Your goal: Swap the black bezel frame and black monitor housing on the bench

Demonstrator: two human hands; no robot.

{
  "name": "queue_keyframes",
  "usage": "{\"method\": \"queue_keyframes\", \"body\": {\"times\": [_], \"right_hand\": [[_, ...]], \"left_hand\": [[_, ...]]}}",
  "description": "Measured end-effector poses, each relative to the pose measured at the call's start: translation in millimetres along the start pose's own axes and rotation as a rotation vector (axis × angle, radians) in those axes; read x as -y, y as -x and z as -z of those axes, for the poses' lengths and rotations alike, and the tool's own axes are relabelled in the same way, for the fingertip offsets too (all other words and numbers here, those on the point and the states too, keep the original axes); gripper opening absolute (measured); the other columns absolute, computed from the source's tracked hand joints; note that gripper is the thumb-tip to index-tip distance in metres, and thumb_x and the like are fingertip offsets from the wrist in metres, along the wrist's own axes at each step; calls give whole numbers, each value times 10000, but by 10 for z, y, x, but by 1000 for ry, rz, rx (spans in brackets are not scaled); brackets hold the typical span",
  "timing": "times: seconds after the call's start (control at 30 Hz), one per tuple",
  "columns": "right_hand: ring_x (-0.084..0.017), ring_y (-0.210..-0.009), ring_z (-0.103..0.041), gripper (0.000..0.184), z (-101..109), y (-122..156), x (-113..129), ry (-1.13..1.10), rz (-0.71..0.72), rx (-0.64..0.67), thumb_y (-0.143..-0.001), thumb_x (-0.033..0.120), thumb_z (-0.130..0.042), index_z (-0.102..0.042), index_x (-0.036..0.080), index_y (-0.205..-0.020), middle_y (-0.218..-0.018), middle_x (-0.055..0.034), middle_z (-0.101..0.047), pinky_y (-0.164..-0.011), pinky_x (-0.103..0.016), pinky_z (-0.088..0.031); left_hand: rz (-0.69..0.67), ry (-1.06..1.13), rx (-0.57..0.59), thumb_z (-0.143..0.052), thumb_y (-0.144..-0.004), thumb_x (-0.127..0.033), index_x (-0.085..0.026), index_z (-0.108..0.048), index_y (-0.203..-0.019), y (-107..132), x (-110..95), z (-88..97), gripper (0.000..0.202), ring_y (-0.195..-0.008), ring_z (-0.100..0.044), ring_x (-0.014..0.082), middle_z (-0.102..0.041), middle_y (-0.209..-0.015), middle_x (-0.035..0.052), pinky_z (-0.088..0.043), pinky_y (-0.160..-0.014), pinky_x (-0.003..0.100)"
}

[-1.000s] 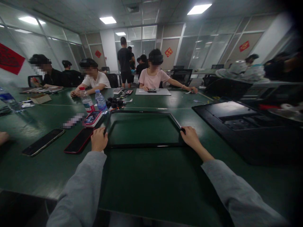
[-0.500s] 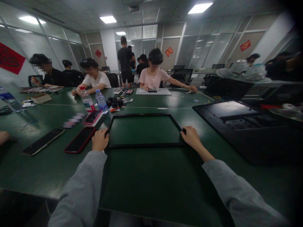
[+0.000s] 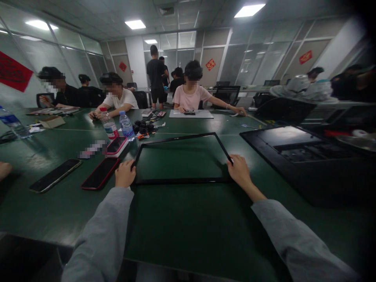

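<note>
The left side of a black frame [image 3: 182,181] was held in the closed grip of the left hand [image 3: 125,173], and its right side was clasped in the closed grip of the right hand [image 3: 239,172]. Both forearms were covered by grey sleeves [image 3: 101,231]. The frame was held in front of the person, over the green surface [image 3: 190,227], and was tilted, its far right corner being raised above its far left one. Through its opening, the bare green top could be seen.

Just beside the left hand, a red-edged phone [image 3: 101,174] was laid flat, and a dark phone [image 3: 55,175] was placed farther left. Beyond them, a pink-edged phone [image 3: 116,145] was rested on a white box [image 3: 121,152]. Behind that box, a red-capped bottle [image 3: 109,124] and a blue-capped bottle [image 3: 126,126] were stood side by side, with a black bundle [image 3: 143,126] placed near them.

To the right, well apart from the frame, a large black panel [image 3: 308,168] was laid down. Across the surface, a white board [image 3: 176,114] was set before a person in pink [image 3: 190,96], by whom one arm was stretched sideways.
</note>
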State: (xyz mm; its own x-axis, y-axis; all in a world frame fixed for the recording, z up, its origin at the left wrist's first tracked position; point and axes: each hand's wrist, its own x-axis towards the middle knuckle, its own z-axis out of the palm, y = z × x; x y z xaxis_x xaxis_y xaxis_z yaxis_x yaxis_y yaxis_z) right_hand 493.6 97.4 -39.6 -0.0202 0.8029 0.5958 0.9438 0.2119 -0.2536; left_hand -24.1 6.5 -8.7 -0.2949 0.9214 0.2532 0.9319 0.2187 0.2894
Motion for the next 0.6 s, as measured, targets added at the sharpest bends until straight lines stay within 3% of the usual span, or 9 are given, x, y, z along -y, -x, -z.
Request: {"method": "queue_keyframes", "body": {"times": [0.33, 0.6], "right_hand": [[-314, -1129, -551, 367, -29, 6, -31, 9, -29, 72, -934, 281, -425, -635, 111, -1182, -1190, -186, -642, -961, -478, -457], [-299, -1092, -579, 340, -44, -4, -61, 19, -40, 138, -912, 255, -452, -673, 109, -1125, -1147, -189, -666, -973, -456, -444]], "left_hand": [[6, -4, -1, -436, -968, -311, -271, -566, -1391, 7, 0, 1, 444, -1320, -479, 289, -573, -1429, 97, -421, -1043, 514], [-3, 11, -1, -430, -960, -313, -255, -572, -1388, -6, 2, -3, 455, -1312, -480, 315, -574, -1426, 113, -419, -1038, 557]]}}
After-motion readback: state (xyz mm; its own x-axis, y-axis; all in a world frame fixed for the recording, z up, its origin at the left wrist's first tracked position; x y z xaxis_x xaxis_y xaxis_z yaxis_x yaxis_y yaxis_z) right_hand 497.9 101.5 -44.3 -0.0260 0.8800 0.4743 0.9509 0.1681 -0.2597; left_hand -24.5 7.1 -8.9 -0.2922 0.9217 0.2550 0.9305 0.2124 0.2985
